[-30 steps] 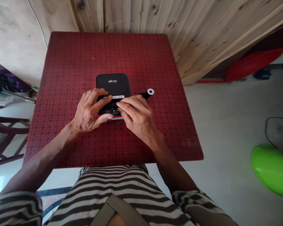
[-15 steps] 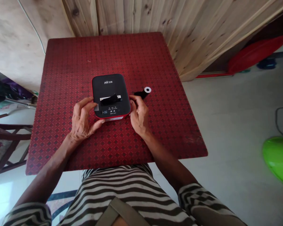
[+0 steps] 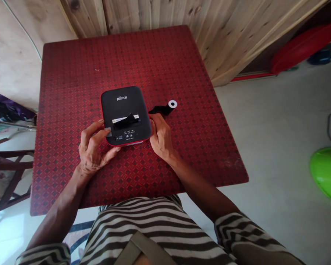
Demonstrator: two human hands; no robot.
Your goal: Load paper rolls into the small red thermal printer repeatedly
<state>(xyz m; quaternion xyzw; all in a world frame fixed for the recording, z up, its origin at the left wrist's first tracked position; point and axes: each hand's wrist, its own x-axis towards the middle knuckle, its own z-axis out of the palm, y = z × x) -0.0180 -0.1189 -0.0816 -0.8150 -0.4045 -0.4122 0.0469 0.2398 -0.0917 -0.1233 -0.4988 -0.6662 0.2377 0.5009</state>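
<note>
A black receipt printer with a red lower rim sits on the red patterned table. A black strip sticks up from the slot in its top, across a white label. My left hand grips the printer's near left corner, fingers on the side and top edge by a small grey tab, thumb along the front. Against the printer's right side, my right hand is closed with curled fingers; its fingertips are partly hidden. Just beyond that hand lies a paper roll with a white end and a loose black tail.
The red table stands against a wooden plank wall. At the left is a dark wooden chair. A bright green object rests on the floor at the right, with a red one farther back.
The view has shifted slightly. The printer appears a little farther left and its front face shows less. Both hands remain on it.
</note>
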